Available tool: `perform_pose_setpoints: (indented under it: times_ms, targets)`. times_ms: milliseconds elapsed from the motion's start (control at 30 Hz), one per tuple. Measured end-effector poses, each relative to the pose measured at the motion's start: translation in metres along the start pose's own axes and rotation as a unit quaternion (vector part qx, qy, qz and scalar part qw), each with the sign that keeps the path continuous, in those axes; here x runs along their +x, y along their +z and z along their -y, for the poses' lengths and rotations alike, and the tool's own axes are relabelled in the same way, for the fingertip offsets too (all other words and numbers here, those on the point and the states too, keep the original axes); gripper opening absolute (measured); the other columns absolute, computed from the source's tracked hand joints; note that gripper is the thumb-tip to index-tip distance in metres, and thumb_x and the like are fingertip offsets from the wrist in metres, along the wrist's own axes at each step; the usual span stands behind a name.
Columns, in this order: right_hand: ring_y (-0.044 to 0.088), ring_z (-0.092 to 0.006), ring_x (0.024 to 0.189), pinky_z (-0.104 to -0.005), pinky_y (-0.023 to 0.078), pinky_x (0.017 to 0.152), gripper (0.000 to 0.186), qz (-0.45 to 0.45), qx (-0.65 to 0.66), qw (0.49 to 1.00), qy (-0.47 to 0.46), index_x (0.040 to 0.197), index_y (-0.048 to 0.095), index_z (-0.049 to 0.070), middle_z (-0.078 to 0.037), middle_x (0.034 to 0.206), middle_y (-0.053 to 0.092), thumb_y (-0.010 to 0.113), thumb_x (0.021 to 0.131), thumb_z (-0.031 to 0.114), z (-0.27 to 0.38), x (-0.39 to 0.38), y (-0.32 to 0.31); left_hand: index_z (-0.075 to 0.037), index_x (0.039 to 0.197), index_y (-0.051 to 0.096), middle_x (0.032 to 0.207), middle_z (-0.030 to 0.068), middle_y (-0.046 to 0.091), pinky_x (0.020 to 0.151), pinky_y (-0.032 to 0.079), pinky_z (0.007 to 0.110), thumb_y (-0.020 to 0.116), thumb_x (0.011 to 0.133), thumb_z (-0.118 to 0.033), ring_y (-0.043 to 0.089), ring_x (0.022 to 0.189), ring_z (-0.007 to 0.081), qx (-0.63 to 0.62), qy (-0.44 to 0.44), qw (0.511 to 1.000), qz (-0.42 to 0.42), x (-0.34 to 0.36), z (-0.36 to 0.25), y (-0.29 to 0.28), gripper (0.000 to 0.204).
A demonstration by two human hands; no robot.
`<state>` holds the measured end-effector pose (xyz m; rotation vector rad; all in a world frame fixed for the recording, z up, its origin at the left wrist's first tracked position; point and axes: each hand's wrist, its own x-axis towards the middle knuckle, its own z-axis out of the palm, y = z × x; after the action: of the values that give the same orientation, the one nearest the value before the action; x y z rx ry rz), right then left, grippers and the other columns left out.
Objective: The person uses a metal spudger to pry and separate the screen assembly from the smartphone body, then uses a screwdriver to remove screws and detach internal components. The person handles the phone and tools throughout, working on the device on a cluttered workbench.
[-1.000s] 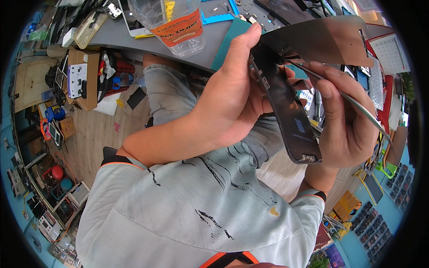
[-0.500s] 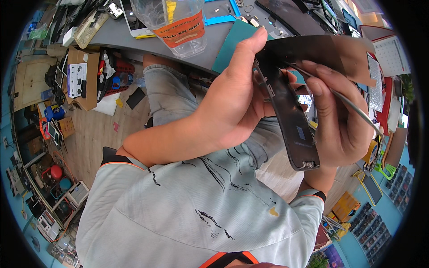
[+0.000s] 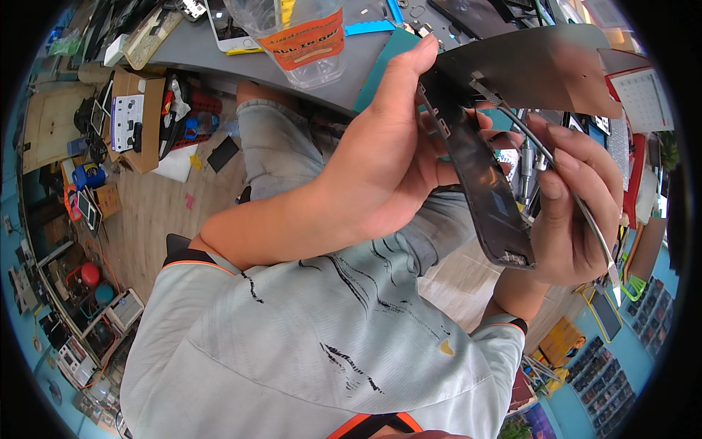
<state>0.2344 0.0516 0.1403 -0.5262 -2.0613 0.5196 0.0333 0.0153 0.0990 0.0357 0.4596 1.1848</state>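
Note:
My left hand (image 3: 391,157) is closed round a narrow black phone screen panel (image 3: 482,194), its thumb pressed at the upper end. Small metal brackets line the panel's edge. A thin, dark, flexible sheet (image 3: 545,62) stands away from the panel and bends off to the right; the two meet near my left thumb. My right hand (image 3: 585,205) grips a slim metal spudger (image 3: 559,161) between thumb and fingers. The spudger's far tip lies against or just in front of the sheet's inner side; I cannot tell which.
A clear plastic cup (image 3: 307,51) with an orange label stands on the grey desk (image 3: 197,47). A green mat (image 3: 376,69) and a white-framed phone (image 3: 230,29) lie nearby. Left on the floor are a cardboard box (image 3: 151,117) and a red basket (image 3: 205,106).
The dark sheet has risen and opened wider from the panel. My right hand has shifted slightly right with the spudger, and the panel's lower end has moved right and up.

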Motion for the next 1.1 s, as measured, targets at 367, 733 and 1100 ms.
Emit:
perform_pose_setpoints:
  times_ms: [367,733,1100]
  targets:
    - [0.076,-0.0462,0.111,-0.0560,0.063,0.100,0.021,0.054,0.033,0.998,0.009,0.120,0.072,-0.007,-0.029,0.117,0.073,0.071,0.101,0.001,-0.002,0.006,0.005,-0.006,0.120,0.068,0.100,0.0081,0.077,0.081,0.069,0.044,0.052,0.112,-0.058,0.079,0.094,0.0225,-0.018,0.006,1.000,-0.013,-0.001,0.000,0.003,0.055]
    - [0.076,-0.0436,0.111,-0.0583,0.063,0.102,0.018,0.031,0.065,0.997,0.011,0.117,0.074,-0.008,-0.029,0.115,0.074,0.071,0.099,-0.006,-0.020,0.005,0.008,-0.007,0.121,0.069,0.098,0.0071,0.076,0.084,0.068,0.046,0.054,0.110,-0.060,0.079,0.095,0.0237,-0.022,-0.004,1.000,0.002,0.001,0.001,-0.003,0.056]
    - [0.077,-0.0453,0.110,-0.0528,0.064,0.098,0.023,-0.009,0.114,0.993,0.028,0.118,0.072,-0.014,-0.032,0.116,0.074,0.072,0.095,-0.012,-0.025,-0.002,0.013,-0.007,0.125,0.068,0.105,0.0086,0.078,0.083,0.069,0.043,0.051,0.111,-0.060,0.079,0.096,0.0210,-0.004,0.013,1.000,0.004,0.001,0.002,-0.002,0.057]
